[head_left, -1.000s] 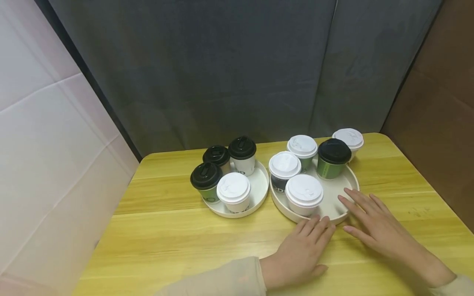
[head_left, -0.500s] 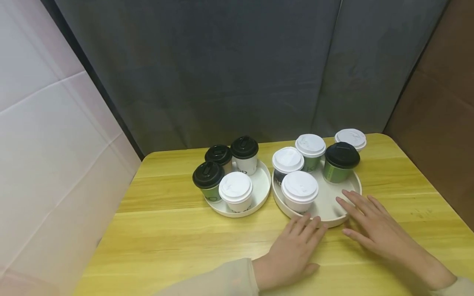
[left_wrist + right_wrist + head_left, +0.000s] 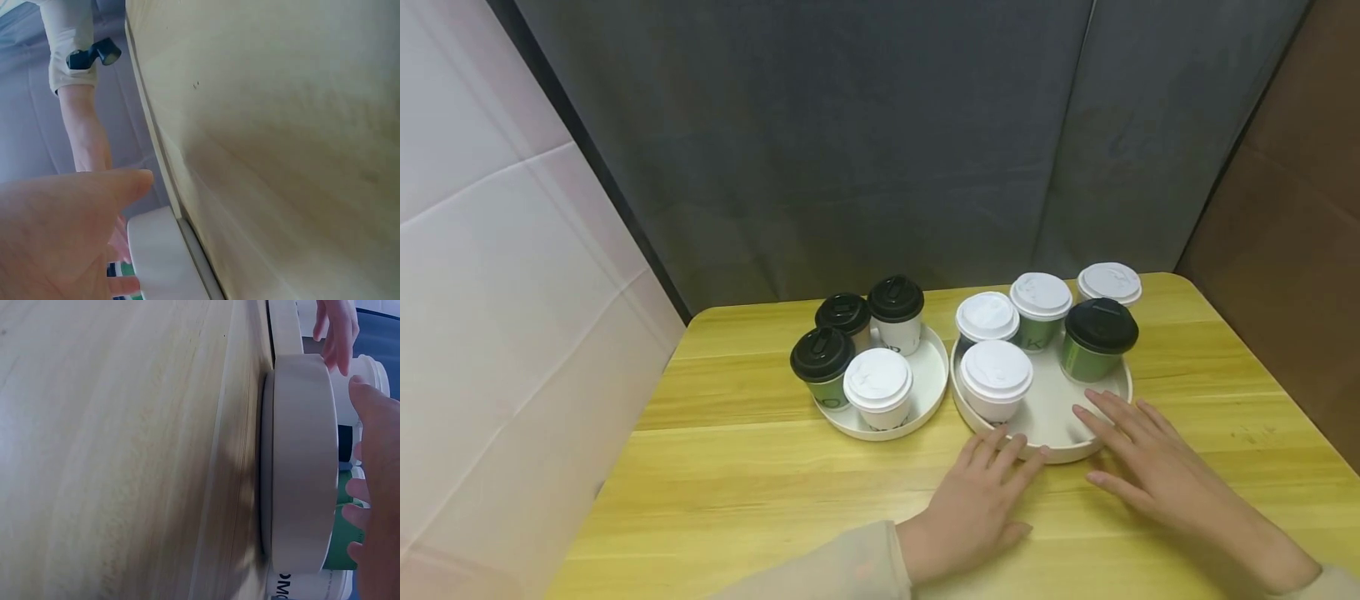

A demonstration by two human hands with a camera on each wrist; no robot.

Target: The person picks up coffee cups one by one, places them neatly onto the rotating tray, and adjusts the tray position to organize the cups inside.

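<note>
A round white tray point(image 3: 1062, 417) on a narrower base carries several lidded paper cups. At its front left sits a white-lidded white cup point(image 3: 997, 375), with a dark white-lidded cup point(image 3: 988, 317) behind. A green white-lidded cup point(image 3: 1041, 302) is at the back, and a green black-lidded cup point(image 3: 1100, 333) at the right. My left hand point(image 3: 968, 504) has its spread fingers at the tray's front rim. At the right front, my right hand point(image 3: 1157, 475) holds its fingers loosely extended over the rim; contact is unclear. Neither hand grips anything.
A second round tray point(image 3: 931, 383) stands close on the left with several cups, including a white-lidded cup point(image 3: 877, 387) in front. Another white-lidded cup point(image 3: 1109, 282) stands behind the right tray. A grey curtain point(image 3: 850, 150) hangs behind the wooden table point(image 3: 737, 500).
The right tray's cups have turned clockwise seen from above: the front white cup went left, the black-lidded green cup came right and nearer. My left hand slid left; the right hand barely moved.
</note>
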